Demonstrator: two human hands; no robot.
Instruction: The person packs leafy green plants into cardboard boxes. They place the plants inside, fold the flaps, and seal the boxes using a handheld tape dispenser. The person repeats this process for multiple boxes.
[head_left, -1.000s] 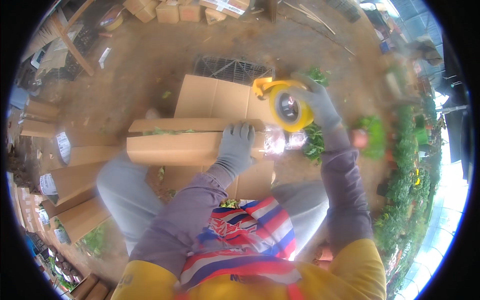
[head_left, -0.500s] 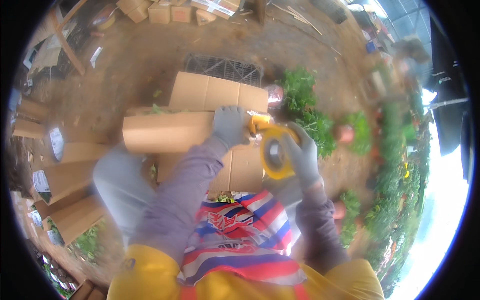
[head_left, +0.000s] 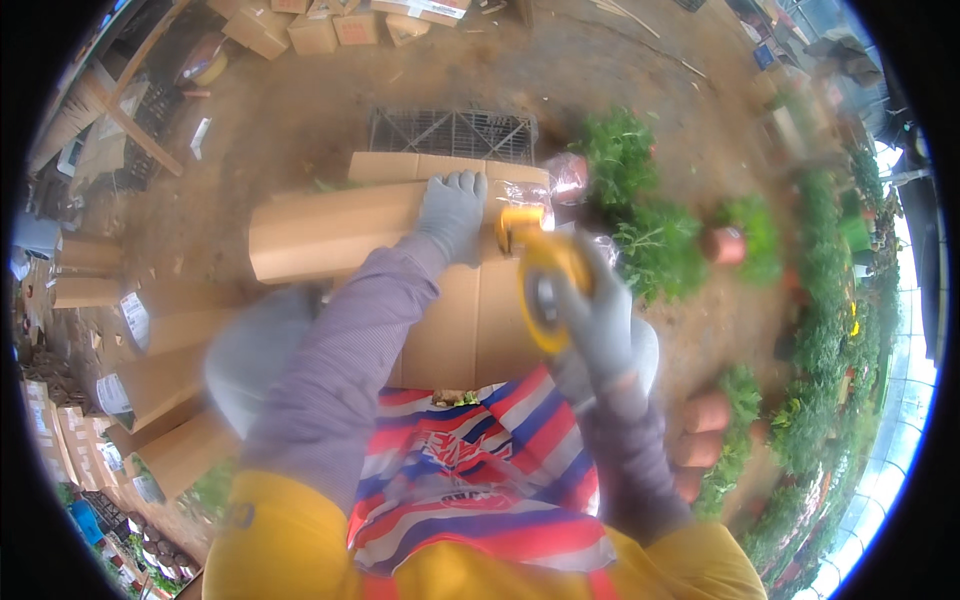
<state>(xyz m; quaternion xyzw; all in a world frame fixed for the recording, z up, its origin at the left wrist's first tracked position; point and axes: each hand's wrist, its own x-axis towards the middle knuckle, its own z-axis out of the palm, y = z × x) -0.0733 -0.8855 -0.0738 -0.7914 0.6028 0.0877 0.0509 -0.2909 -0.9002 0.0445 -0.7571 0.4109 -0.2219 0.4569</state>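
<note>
The left hand (head_left: pixel 452 212), in a grey glove, lies flat and spread on top of the long cardboard box (head_left: pixel 340 238), pressing it down near its right end. The right hand (head_left: pixel 598 318), also gloved, is closed around a yellow tape dispenser (head_left: pixel 545 285), whose front end touches the box's right end at about 2 o'clock from the left hand. A strip of clear tape (head_left: pixel 520 192) shines across that end of the box.

The box looks light and fairly stiff, though its walls would likely dent under a hard squeeze; it is best held flat on top or by its long edges. The dispenser seems rigid and easy to grip by its handle.

The box rests across the person's lap on a flattened cardboard sheet (head_left: pixel 470 330). At 12 o'clock lies a metal grate (head_left: pixel 452 132) on the dirt floor; at 3 o'clock stand potted green plants (head_left: pixel 660 250); at 9 o'clock more long cartons (head_left: pixel 150 380) are stacked.
</note>
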